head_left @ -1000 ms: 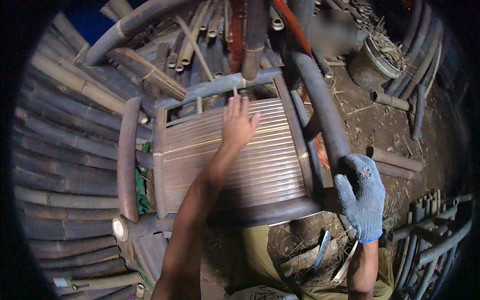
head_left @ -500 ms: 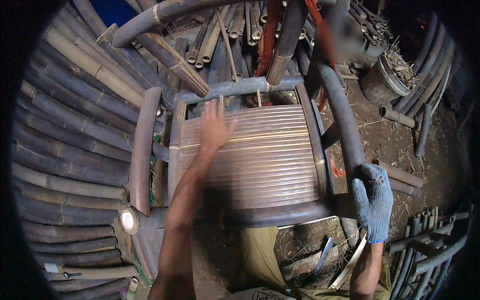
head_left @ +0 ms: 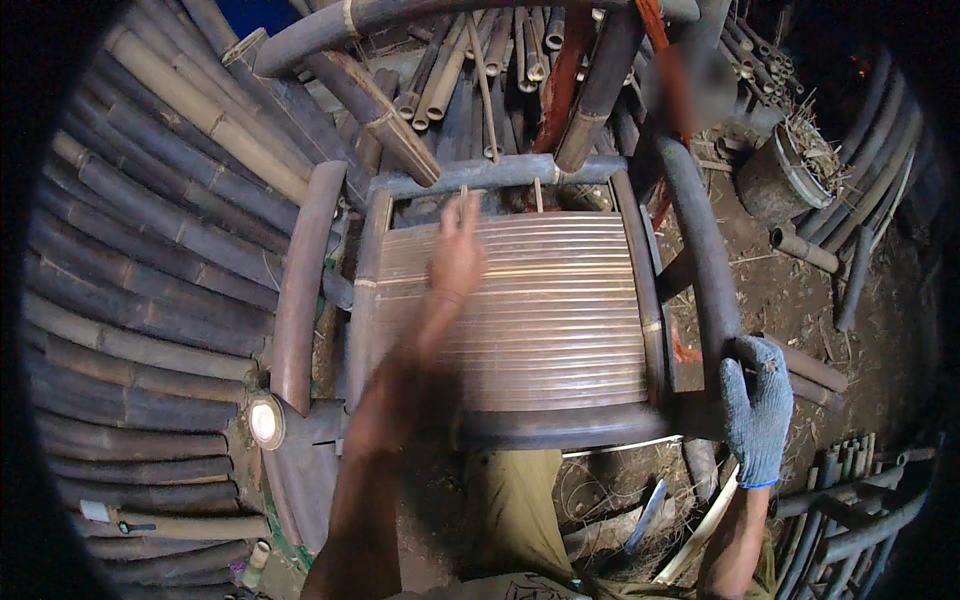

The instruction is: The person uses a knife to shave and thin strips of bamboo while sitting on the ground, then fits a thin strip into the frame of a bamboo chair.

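Observation:
In front of me stands a dark bamboo chair frame with a slatted bamboo seat. My bare left hand reaches over the far left part of the seat. Its slightly blurred fingers are stretched forward, close to a short thin peg in the gap between the slats and the back rail. Whether they touch the peg I cannot tell. A second peg stands further right in that gap. My right hand, in a grey knitted glove, is closed around the near end of the right armrest.
Many bamboo poles lie along the left. More cut poles are stacked behind the chair. A bucket of shavings stands at the far right. By my legs lies a long blade; a small bamboo rack is at the near right.
My left hand has moved slightly forward relative to the seat, and its spread fingers have come closer together near the peg. The whole view has shifted a little; my right hand stays at the armrest.

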Motion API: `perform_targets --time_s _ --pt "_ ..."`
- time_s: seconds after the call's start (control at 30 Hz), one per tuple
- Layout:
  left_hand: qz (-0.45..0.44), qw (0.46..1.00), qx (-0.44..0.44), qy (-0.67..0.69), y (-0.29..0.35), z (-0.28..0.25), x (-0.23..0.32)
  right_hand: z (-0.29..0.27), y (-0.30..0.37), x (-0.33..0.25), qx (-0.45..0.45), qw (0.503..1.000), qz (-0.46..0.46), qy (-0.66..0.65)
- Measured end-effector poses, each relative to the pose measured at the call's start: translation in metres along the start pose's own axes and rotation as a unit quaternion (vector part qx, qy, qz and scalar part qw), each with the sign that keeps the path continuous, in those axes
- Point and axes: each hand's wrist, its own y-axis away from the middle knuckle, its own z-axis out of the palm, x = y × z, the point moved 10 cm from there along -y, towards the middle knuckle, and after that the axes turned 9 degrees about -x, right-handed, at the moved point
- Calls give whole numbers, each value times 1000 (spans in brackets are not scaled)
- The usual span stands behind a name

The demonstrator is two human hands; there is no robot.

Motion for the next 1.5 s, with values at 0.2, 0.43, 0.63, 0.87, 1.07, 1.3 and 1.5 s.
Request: perform_targets --time_s 0.2,0.43,0.63,0.87,1.07,1.3,1.5 --pt "67 967 -182 -164 -27 2 -35 2 0 -6 -6 1000 -18 -23" --pt "14 843 -305 443 21 53 118 0 1 2 -4 1000 2 -16" --pt "85 993 45 -62 -16 -22 41 -1 0 -2 8 1000 -12 2" --pt "22 965 -154 -210 -24 7 -47 -3 2 1 9 1000 3 1" --pt "195 884 -282 316 52 44 148 -5 3 7 36 999 5 32" --pt "403 824 -384 104 228 65 280 3 5 1 37 998 -38 -35" --pt "365 842 -388 -84 225 95 264 9 69 122 56 989 35 -134"
